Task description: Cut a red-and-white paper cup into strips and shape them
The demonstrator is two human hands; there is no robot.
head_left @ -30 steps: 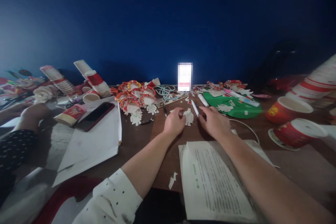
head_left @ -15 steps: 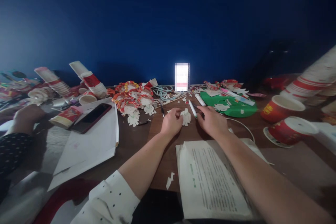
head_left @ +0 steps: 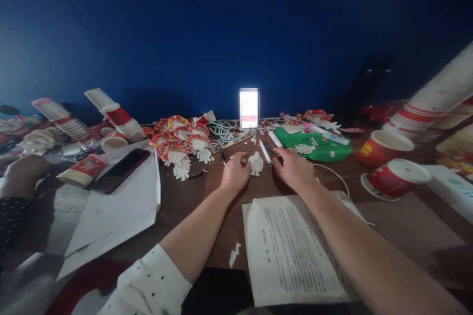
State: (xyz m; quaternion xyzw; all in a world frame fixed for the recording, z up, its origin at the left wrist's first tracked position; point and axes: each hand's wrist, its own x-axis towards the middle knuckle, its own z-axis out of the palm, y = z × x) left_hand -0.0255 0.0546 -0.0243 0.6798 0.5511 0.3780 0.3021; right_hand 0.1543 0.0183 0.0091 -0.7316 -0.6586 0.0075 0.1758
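A small white paper cutout (head_left: 256, 163), shaped like a little figure, lies on the brown table between my hands. My left hand (head_left: 237, 171) is curled, with its fingertips at the cutout's left edge. On the other side, my right hand (head_left: 293, 166) is closed around a dark pen (head_left: 271, 149) whose end points up and left. A white marker with a green band (head_left: 265, 150) lies just left of that hand. Another white marker (head_left: 275, 139) is behind it. Left of my left hand rests a black pen (head_left: 222, 154).
Red-and-white crafts with paper figures (head_left: 181, 142) are heaped at back left. A green sheet (head_left: 321, 150) with scraps lies right. Red paper cups (head_left: 397, 179) stand far right. A printed booklet (head_left: 288, 251) is in front; a phone (head_left: 121, 170) and another person's hand (head_left: 25, 174) are left.
The whole view has shifted slightly, so the table things sit a little further left. Both my hands stay at the cutout and pen, with hardly any movement.
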